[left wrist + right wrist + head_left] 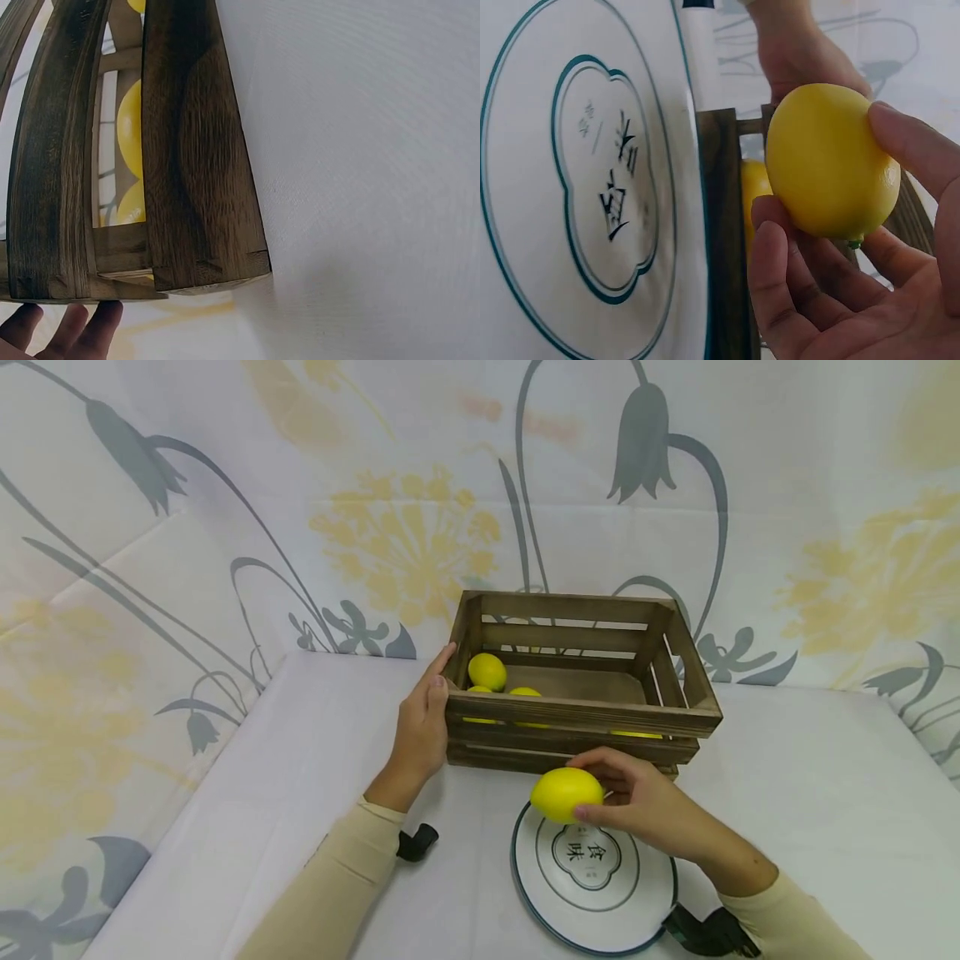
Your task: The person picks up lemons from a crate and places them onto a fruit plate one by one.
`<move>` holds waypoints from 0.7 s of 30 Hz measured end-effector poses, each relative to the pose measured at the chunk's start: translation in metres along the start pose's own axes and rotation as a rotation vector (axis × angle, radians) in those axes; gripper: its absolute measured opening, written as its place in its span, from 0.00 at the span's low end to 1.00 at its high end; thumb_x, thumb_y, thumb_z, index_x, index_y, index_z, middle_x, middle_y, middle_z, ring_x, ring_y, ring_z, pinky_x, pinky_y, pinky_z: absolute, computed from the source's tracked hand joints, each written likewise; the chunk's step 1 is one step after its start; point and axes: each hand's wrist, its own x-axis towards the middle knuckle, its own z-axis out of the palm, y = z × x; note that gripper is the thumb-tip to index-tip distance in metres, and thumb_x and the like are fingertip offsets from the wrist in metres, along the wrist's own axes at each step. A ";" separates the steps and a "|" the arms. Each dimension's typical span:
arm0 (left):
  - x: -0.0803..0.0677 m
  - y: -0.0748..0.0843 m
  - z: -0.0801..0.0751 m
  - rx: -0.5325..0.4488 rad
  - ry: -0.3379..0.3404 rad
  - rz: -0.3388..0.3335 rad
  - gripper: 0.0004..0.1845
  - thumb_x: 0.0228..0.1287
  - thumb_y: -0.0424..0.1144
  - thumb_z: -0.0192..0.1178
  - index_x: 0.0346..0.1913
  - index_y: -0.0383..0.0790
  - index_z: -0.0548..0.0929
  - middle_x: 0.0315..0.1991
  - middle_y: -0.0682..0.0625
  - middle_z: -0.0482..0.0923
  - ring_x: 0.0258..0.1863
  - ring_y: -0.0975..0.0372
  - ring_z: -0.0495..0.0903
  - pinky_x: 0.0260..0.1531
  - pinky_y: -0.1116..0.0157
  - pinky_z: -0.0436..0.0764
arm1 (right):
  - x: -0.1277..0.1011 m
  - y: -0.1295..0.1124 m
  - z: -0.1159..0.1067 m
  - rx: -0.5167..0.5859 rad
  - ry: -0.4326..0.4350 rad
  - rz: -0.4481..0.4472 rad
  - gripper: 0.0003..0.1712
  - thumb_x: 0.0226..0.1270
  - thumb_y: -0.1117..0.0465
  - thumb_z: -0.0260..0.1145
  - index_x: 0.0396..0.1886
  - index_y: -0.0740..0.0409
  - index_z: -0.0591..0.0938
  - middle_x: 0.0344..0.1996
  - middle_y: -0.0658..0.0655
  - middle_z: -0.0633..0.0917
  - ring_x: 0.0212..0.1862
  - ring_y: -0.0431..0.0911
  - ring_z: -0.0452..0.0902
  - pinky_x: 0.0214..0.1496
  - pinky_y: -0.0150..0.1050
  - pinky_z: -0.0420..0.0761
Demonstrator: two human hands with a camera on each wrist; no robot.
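Observation:
My right hand point(645, 797) pinches a yellow lemon point(564, 794) between thumb and fingers, above the far part of a round white plate point(652, 893) with a dark blue-green rim and printed characters. In the right wrist view the held lemon point(829, 157) shows its small green tip. My left hand point(420, 727) rests against the left end of a brown slatted wooden crate point(585, 714); in the left wrist view its fingertips point(97, 330) touch the crate's end. Inside the crate several lemons show, one lemon point(487, 672) at the left and others partly hidden behind the front slats.
The crate stands on a white tabletop point(315, 760) in front of a flower-printed cloth point(405, 535). Black wrist-camera mounts show by both forearms, one mount point(417, 842) on the left and another mount point(708, 931) overlapping the plate's lower right edge.

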 end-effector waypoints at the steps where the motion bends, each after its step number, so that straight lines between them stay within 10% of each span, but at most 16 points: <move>1: 0.000 0.000 0.000 0.003 0.000 -0.005 0.25 0.82 0.52 0.31 0.77 0.61 0.62 0.32 0.48 0.67 0.39 0.56 0.72 0.52 0.55 0.72 | 0.000 0.001 0.000 0.005 -0.011 0.007 0.28 0.63 0.55 0.73 0.61 0.54 0.76 0.53 0.59 0.81 0.49 0.50 0.82 0.50 0.34 0.83; 9: 0.000 -0.001 -0.001 0.032 0.017 -0.011 0.24 0.82 0.51 0.33 0.75 0.64 0.64 0.31 0.50 0.67 0.24 0.59 0.61 0.29 0.61 0.66 | 0.005 0.010 0.001 -0.028 -0.054 0.016 0.28 0.63 0.54 0.73 0.61 0.55 0.76 0.53 0.60 0.81 0.49 0.52 0.80 0.49 0.35 0.82; 21: 0.001 -0.001 -0.002 -0.012 0.027 -0.023 0.23 0.80 0.46 0.40 0.73 0.61 0.68 0.32 0.47 0.73 0.30 0.58 0.70 0.43 0.59 0.73 | 0.006 0.019 0.002 -0.045 -0.110 0.043 0.29 0.62 0.54 0.74 0.59 0.59 0.76 0.50 0.61 0.80 0.39 0.46 0.79 0.41 0.34 0.81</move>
